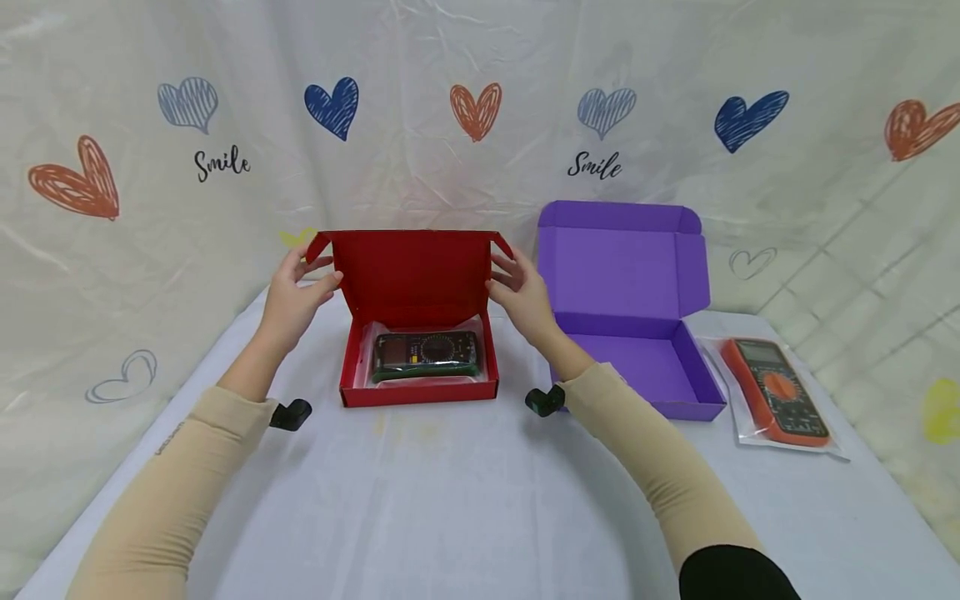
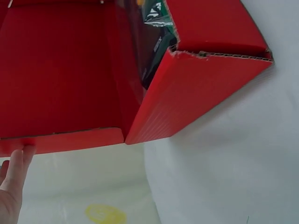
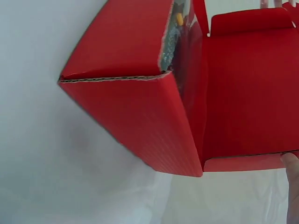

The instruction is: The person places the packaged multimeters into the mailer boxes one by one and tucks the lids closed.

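Note:
A red cardboard box [image 1: 420,398] stands on the table with its lid [image 1: 412,271] raised. Inside lies a dark multimeter [image 1: 426,353] with a green lower edge, wrapped in clear plastic. My left hand [image 1: 291,302] is at the lid's left side, its fairly straight fingers touching the side flap [image 2: 79,141]. On the opposite side, my right hand [image 1: 528,304] touches the right flap [image 3: 247,162], with a fingertip against it in the right wrist view. Parts of both hands' fingers are hidden behind the flaps.
To the right stands a purple box [image 1: 615,271] with its lid up, partly behind my right forearm. Beyond it lies an orange multimeter [image 1: 780,392] in a clear plastic bag. A white curtain [image 1: 420,183] printed with hearts hangs behind the white-covered table [image 1: 450,500].

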The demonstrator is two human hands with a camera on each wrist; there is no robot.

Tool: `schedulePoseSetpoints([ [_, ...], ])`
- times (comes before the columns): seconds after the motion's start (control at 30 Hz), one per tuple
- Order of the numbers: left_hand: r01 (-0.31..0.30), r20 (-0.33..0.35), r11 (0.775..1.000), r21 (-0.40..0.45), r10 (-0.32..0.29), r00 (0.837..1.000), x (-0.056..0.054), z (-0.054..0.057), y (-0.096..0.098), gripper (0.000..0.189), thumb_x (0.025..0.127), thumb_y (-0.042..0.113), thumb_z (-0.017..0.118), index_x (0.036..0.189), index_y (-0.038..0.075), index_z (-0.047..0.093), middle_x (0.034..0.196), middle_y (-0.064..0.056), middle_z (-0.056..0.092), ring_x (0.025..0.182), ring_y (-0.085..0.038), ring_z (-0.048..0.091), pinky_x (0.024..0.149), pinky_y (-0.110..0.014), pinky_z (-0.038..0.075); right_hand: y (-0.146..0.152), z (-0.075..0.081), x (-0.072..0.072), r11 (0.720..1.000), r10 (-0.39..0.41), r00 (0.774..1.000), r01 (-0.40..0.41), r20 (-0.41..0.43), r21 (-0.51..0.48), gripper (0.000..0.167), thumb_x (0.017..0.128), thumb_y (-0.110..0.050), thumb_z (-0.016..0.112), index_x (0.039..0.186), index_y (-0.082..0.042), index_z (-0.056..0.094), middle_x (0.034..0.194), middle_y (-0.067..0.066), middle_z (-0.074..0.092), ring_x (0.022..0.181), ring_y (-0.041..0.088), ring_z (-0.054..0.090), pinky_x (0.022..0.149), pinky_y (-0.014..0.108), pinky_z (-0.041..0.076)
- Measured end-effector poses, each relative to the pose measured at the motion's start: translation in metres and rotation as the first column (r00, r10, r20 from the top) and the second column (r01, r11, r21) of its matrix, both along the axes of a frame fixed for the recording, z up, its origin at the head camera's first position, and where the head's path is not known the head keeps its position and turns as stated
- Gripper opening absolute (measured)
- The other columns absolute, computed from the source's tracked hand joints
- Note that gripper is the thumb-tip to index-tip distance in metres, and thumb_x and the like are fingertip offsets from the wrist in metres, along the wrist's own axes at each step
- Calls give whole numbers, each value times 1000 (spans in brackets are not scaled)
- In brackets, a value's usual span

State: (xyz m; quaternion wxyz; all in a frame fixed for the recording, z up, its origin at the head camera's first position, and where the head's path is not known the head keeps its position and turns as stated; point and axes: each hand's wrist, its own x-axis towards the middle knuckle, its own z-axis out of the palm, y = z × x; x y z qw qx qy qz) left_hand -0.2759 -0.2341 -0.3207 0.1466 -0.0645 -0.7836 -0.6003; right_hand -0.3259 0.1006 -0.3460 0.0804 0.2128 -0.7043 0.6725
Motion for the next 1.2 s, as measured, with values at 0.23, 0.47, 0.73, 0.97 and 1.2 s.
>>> schedulePoseSetpoints([
  [0.23, 1, -18, 999, 32, 0, 1000, 2, -8, -3, 57, 103, 22, 62, 153, 7, 38, 150, -17, 48, 109, -24, 67, 99, -42, 50, -1, -4, 2, 1000, 16, 1000, -16, 14, -4, 68, 98, 3, 61, 159, -9, 35, 153, 15, 50, 132, 31, 55, 103, 45, 50],
  [0.47, 80, -32, 993, 89, -78, 996, 6, -9, -5, 57, 105, 24, 59, 153, 6, 37, 151, -21, 45, 102, -12, 68, 97, -36, 50, 2, -4, 8, 996, 71, 997, -71, 3, -52, 63, 102, 4, 50, 161, -6, 30, 156, 17, 45, 137, 35, 50, 105, 50, 47],
  [0.73, 132, -42, 985, 108, -128, 991, 8, -8, -5, 59, 107, 38, 45, 154, 4, 37, 150, -20, 46, 99, -12, 69, 91, -27, 54, 8, -6, 12, 969, 148, 988, -135, 51, -206, 57, 105, -17, 33, 160, 0, 28, 158, 22, 39, 141, 40, 43, 109, 62, 39],
  [0.97, 119, 20, 979, 166, -124, 992, 13, -6, -6, 54, 106, 51, 40, 143, 13, 48, 150, -21, 45, 96, -14, 69, 89, -33, 56, 4, -4, 19, 963, 131, 984, -99, 117, -251, 55, 108, -30, 37, 152, 2, 41, 153, 21, 46, 137, 36, 48, 106, 64, 42],
  [1.2, 143, 66, 980, 141, -154, 986, 13, -1, -12, 49, 108, 52, 37, 140, 18, 51, 146, -18, 47, 99, -18, 69, 91, -37, 53, -2, 2, 24, 964, 93, 981, -46, 170, -261, 34, 110, -32, 42, 132, -9, 54, 142, 15, 55, 135, 33, 52, 104, 64, 44],
])
